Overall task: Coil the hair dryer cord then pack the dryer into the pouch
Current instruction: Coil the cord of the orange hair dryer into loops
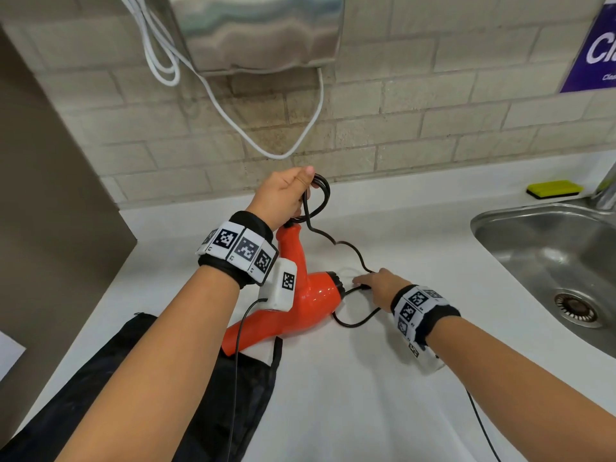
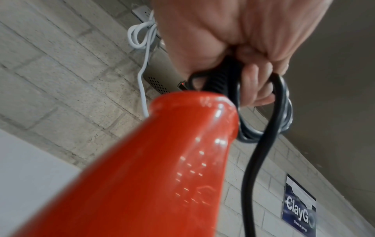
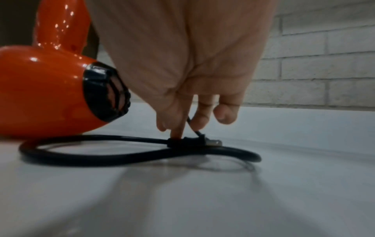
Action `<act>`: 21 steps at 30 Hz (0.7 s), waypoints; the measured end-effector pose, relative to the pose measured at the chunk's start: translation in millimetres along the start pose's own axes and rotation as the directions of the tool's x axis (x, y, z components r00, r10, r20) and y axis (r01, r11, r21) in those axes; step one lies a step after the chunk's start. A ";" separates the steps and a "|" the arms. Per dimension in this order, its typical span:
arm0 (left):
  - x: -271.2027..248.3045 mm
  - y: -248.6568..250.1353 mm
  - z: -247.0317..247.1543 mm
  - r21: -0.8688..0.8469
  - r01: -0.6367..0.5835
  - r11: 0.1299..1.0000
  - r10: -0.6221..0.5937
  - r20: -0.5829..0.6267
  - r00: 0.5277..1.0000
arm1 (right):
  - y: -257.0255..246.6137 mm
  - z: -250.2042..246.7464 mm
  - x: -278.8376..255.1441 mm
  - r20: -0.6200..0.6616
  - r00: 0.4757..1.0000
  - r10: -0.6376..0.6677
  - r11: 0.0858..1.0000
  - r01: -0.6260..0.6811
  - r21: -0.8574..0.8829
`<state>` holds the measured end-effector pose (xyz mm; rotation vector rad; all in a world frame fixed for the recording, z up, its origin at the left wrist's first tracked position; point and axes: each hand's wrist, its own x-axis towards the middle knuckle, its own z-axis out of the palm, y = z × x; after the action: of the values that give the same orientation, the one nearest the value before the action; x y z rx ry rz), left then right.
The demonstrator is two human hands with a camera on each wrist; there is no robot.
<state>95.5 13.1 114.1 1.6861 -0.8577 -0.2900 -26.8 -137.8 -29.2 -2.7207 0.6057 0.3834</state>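
An orange hair dryer (image 1: 310, 295) (image 2: 162, 160) (image 3: 40, 88) lies on the white counter (image 1: 366, 378), nozzle on the black pouch (image 1: 240, 388), handle pointing toward the wall. My left hand (image 1: 286, 195) (image 2: 233, 40) grips a few loops of the black cord (image 1: 320, 191) (image 2: 282, 112) at the handle's end. The rest of the cord snakes across the counter to the plug (image 1: 363, 287) (image 3: 192, 141). My right hand (image 1: 380, 285) (image 3: 192, 64) reaches down with fairly straight fingers; one fingertip (image 3: 176, 133) touches the plug's neck. A cord loop (image 3: 81, 154) lies under it.
A steel sink (image 1: 550, 255) is set into the counter at right, with a yellow sponge (image 1: 555, 189) and a faucet (image 1: 606, 188) behind it. A metal wall unit (image 1: 260, 31) with a white cable (image 1: 283, 155) hangs on the brick wall above. A purple sign (image 1: 593, 45) is at top right.
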 end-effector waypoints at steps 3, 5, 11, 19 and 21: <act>0.0 0.0 1.1 -0.010 -0.002 1.000 0.002 0.006 1.000 | -1.2 9.1 17.3 0.053 0.998 -0.017 0.989 0.025 -0.144; 0.9 -0.3 0.2 -0.021 0.000 1.000 0.000 0.006 1.000 | -2.4 8.4 25.7 0.066 0.996 0.065 0.988 -0.055 -0.142; 3.7 -1.9 -2.0 -0.039 0.021 0.999 -0.022 -0.016 1.000 | 8.6 -9.1 17.9 -0.292 0.956 0.021 0.995 0.009 0.103; 11.1 -6.0 4.0 0.014 0.009 1.000 -0.009 -0.014 1.000 | -20.8 -55.4 -17.6 -0.850 0.496 -0.179 0.686 0.682 0.254; 13.1 -8.2 4.8 0.042 -0.011 0.999 0.011 -0.008 1.000 | -35.6 -63.3 -26.1 -0.886 0.421 -0.194 0.546 0.797 0.259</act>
<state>105.0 1.3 108.3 1.7204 -0.8723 -0.2593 -21.8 -121.2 46.0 -2.0153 -0.0707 -1.0938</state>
